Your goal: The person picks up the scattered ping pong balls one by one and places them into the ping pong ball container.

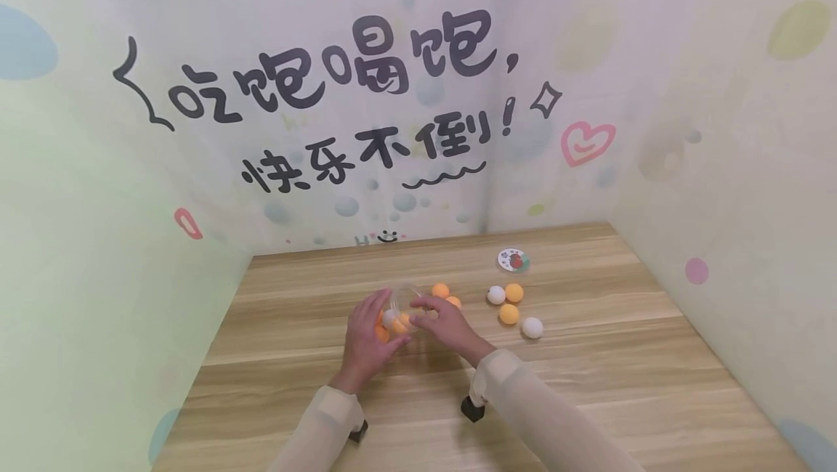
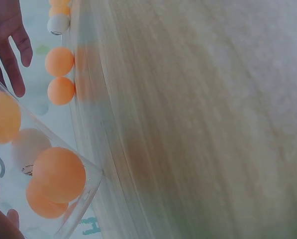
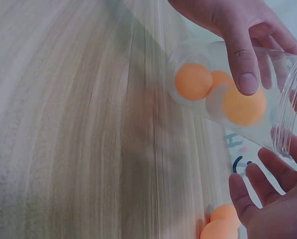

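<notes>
My left hand [image 1: 366, 341] grips a clear plastic jar [image 1: 407, 296], its thumb lying across the side. The jar leans over, mouth toward my right hand [image 1: 451, 327]. Inside are several table tennis balls, orange ones [image 3: 193, 81] and a white one [image 2: 31, 149]. At the threaded rim [image 3: 286, 117], my right hand's thumb and index fingertips overlap the mouth, with its other fingers [image 3: 260, 181] extended and loose. No ball shows in that hand. Two orange balls [image 1: 440, 290] lie on the table just beyond the right hand.
To the right on the wooden table [image 1: 588, 385] lie two white balls [image 1: 532, 327] and two yellow-orange balls [image 1: 508, 314]. Farther back is a round disc with a printed picture [image 1: 513, 260]. Printed curtain walls [image 1: 392, 225] border the table at the back and sides.
</notes>
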Motion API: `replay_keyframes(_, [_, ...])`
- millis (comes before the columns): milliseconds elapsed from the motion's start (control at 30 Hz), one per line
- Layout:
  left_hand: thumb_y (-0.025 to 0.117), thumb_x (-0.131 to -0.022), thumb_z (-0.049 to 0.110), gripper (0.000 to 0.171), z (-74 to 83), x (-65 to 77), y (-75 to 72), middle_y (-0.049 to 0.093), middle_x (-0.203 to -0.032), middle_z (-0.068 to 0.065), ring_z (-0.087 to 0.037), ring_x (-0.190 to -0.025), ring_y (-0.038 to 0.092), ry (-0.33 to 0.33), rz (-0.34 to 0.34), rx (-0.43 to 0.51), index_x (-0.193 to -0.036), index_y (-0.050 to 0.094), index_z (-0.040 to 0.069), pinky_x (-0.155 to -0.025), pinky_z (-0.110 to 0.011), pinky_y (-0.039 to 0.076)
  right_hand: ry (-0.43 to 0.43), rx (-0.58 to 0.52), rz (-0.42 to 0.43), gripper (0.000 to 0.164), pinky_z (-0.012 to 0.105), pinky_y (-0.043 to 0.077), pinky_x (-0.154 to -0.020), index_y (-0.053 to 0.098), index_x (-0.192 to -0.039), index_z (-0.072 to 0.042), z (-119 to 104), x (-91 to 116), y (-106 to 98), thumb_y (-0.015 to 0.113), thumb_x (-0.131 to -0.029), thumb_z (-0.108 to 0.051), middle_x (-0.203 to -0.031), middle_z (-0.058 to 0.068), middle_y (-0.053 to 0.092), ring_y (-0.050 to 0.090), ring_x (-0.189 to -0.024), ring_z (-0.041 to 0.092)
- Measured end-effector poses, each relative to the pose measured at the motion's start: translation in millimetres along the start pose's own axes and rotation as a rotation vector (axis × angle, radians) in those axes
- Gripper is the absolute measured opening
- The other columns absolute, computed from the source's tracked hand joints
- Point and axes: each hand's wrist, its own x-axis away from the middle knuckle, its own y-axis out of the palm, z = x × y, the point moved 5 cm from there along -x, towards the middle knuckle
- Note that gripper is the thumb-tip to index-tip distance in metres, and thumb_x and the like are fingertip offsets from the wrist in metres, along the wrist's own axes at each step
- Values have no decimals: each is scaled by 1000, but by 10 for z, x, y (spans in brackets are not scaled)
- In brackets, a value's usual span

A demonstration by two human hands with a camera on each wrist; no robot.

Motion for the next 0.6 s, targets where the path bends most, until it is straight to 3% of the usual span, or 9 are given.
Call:
replay_keyframes(233, [89, -62, 32, 95, -6, -7, 3, 51, -139, -9, -29, -121, 49, -11, -6, 5, -143, 46, 11, -99, -52, 38, -8, -14, 26, 32, 52, 43, -97, 65, -119, -2, 8, 8, -4, 66, -91, -16, -128, 11, 61, 52, -120, 32])
replay_keyframes(467, [91, -60, 31, 95, 3, -7, -2, 51, -138, -9, -30, -122, 49, -12, 4, -1, -142, 46, 10, -99, -53, 38, -69, -45, 84, 25, 47, 51, -88, 67, -113, 0, -14, 16, -43, 67, -90, -10, -123, 15, 63, 56, -116, 31])
replay_keyframes(600, [93, -59, 29, 97, 2, -11, -2, 51, -138, -9, -30, -123, 48, -17, 7, -6, -142, 47, 7, -101, -53, 37, -72, -49, 137, 21, 44, 50, -87, 68, -111, -2, -1, 14, -113, 67, -90, -6, -117, 8, 66, 58, -110, 26])
